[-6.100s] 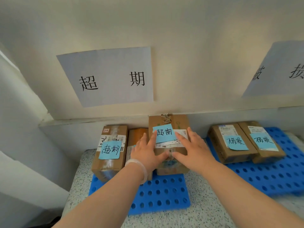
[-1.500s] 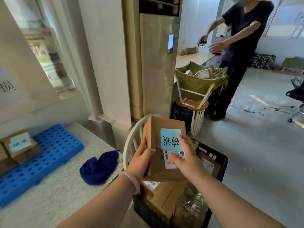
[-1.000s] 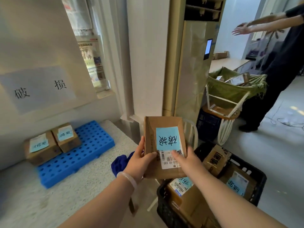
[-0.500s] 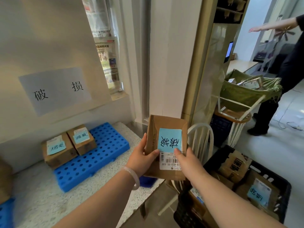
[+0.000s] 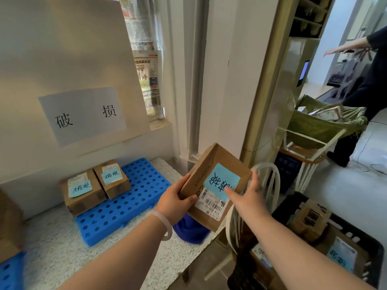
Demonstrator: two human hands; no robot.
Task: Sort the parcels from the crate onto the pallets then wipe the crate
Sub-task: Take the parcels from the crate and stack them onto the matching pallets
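Parcel [image 5: 217, 178] with a blue note, tilted above the bench [image 5: 62, 248] edge, gripped on either side by the left hand [image 5: 176, 201] and right hand [image 5: 249, 195], fingers curled round it; blue pallet [image 5: 129, 208] bearing two boxes [image 5: 83, 191] nearby, crate [image 5: 377, 260] to the right.

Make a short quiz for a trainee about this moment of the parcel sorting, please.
1. True or false: the left hand and the right hand both grip the held parcel.
2. How many labelled boxes rest on the blue pallet under the wall sign? A. one B. two C. four
3. Fill in: on the counter, just below the held parcel, lies a blue ____.

Key: 1. true; 2. B; 3. cloth.
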